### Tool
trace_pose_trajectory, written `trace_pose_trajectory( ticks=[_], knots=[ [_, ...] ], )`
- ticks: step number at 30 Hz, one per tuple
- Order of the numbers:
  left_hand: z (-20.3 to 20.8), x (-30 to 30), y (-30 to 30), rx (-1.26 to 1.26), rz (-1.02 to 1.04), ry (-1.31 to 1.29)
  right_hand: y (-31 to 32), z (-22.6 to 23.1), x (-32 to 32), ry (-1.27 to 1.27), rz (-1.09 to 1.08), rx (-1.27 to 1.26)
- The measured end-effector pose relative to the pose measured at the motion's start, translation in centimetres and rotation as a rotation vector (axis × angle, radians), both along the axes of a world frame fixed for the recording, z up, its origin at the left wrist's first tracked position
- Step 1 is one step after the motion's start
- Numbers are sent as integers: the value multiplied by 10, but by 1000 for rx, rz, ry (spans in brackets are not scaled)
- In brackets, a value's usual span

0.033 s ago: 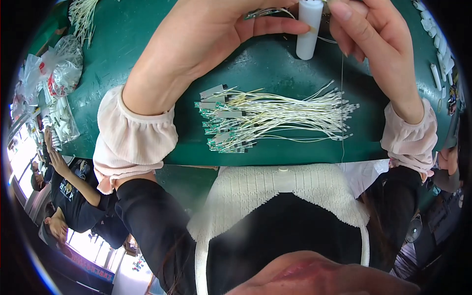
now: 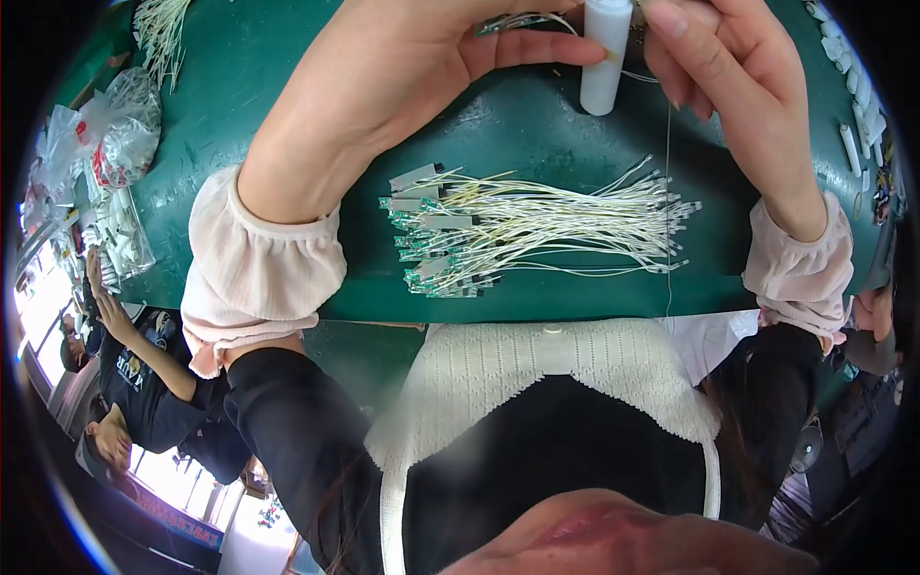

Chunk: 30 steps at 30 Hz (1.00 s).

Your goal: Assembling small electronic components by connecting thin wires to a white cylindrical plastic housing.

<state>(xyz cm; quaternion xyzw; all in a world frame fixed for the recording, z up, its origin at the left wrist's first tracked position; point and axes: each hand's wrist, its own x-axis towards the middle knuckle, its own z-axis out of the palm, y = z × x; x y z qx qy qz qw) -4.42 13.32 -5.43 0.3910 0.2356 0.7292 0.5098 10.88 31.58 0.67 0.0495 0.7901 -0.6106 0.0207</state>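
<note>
White tube (image 2: pixel 604 77), axis near vertical in view

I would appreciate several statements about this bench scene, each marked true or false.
1. A finger of the left hand touches the white cylinder. True.
2. The right hand rests on the wire bundle. False: the right hand is apart from the wire bundle.
3. The wire bundle lies on the green table. True.
4. The bundle's green circuit boards are at its right end. False: the green circuit boards are at its left end.
</note>
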Motion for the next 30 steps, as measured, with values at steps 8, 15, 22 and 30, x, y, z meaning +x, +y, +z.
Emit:
trace_pose_trajectory(
  ticks=[8,15,22,30],
  knots=[
    [9,2,-4,-77,13,14,-2,-11,2,47,-34,-110],
    [13,4,-5,-106,17,21,-3,-11,3,45,-53,-125],
    [16,5,-8,-181,17,-73,-4,-10,2,21,-96,-114],
    [44,20,-14,-624,99,-232,-1,-9,6,-3,-45,-157]
  ],
)
